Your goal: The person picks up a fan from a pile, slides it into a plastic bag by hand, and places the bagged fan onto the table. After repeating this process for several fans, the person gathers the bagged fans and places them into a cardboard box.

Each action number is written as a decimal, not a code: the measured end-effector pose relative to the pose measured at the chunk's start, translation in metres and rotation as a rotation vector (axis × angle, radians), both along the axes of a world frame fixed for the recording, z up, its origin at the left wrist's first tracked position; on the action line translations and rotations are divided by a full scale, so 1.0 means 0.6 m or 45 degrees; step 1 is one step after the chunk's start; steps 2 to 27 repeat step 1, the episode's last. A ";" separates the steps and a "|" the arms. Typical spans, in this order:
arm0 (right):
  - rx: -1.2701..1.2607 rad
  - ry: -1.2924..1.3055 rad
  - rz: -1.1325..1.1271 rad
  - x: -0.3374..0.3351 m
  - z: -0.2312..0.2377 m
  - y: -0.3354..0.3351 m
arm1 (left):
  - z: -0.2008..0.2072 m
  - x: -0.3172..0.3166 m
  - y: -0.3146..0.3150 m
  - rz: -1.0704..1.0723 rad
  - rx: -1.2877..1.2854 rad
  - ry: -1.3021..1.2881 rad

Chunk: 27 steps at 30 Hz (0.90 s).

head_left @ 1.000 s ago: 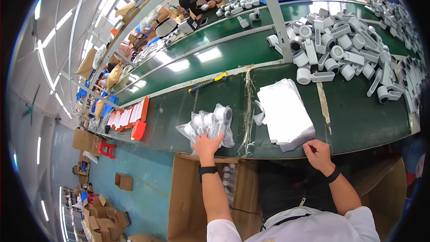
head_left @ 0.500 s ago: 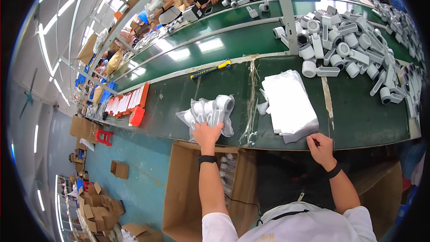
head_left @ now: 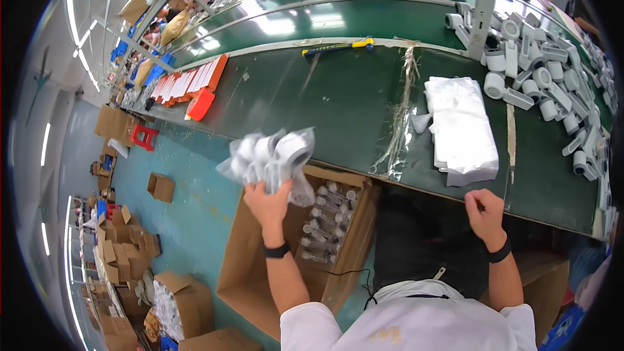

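The left hand (head_left: 268,200) was clamped on the lower end of a clear bag (head_left: 270,156) stuffed with grey-white fittings; the bag stood up out of the fist, bulging away from the person toward the bench (head_left: 338,101), its long axis running roughly along the bench's near edge, a little tilted, with the fuller end to the right; which way the fittings inside pointed I could not tell through the crumpled plastic. The bag hung in the air just past the bench's near edge, above the far-left corner of an open carton (head_left: 260,273) that sat below the bench; more bagged parts lay in rows inside the carton, directly under and to the right of the fist; so the carton lay downward and slightly toward the person from the bag. The left hand was plainly the nearer one; the right hand (head_left: 484,211) hovered at the bench's near edge well to the right, fingers curled together, seemingly holding nothing, though a small item pinched there could not be ruled out. On the bench just beyond the right hand lay a stack of white bags (head_left: 461,133); further right along the bench sprawled a heap of loose fittings (head_left: 546,84).
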State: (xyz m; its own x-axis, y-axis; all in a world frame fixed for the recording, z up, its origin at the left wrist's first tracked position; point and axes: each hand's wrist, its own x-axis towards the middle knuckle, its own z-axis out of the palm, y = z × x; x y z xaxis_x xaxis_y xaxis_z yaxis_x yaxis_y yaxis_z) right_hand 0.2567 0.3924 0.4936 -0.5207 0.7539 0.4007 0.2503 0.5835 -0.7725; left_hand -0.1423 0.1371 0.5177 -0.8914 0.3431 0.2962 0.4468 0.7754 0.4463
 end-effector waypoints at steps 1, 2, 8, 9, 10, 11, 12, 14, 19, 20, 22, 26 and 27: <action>0.026 -0.073 0.140 -0.016 0.024 -0.017 | -0.002 -0.005 -0.044 -0.095 0.084 0.046; 0.026 -0.073 0.140 -0.016 0.024 -0.017 | -0.002 -0.005 -0.044 -0.095 0.084 0.046; 0.026 -0.073 0.140 -0.016 0.024 -0.017 | -0.002 -0.005 -0.044 -0.095 0.084 0.046; 0.026 -0.073 0.140 -0.016 0.024 -0.017 | -0.002 -0.005 -0.044 -0.095 0.084 0.046; 0.026 -0.073 0.140 -0.016 0.024 -0.017 | -0.002 -0.005 -0.044 -0.095 0.084 0.046; 0.026 -0.073 0.140 -0.016 0.024 -0.017 | -0.002 -0.005 -0.044 -0.095 0.084 0.046; 0.026 -0.073 0.140 -0.016 0.024 -0.017 | -0.002 -0.005 -0.044 -0.095 0.084 0.046; 0.026 -0.073 0.140 -0.016 0.024 -0.017 | -0.002 -0.005 -0.044 -0.095 0.084 0.046; 0.026 -0.073 0.140 -0.016 0.024 -0.017 | -0.002 -0.005 -0.044 -0.095 0.084 0.046; 0.026 -0.073 0.140 -0.016 0.024 -0.017 | -0.002 -0.005 -0.044 -0.095 0.084 0.046; 0.026 -0.073 0.140 -0.016 0.024 -0.017 | -0.002 -0.005 -0.044 -0.095 0.084 0.046; 0.026 -0.073 0.140 -0.016 0.024 -0.017 | -0.002 -0.005 -0.044 -0.095 0.084 0.046; 0.026 -0.073 0.140 -0.016 0.024 -0.017 | -0.002 -0.005 -0.044 -0.095 0.084 0.046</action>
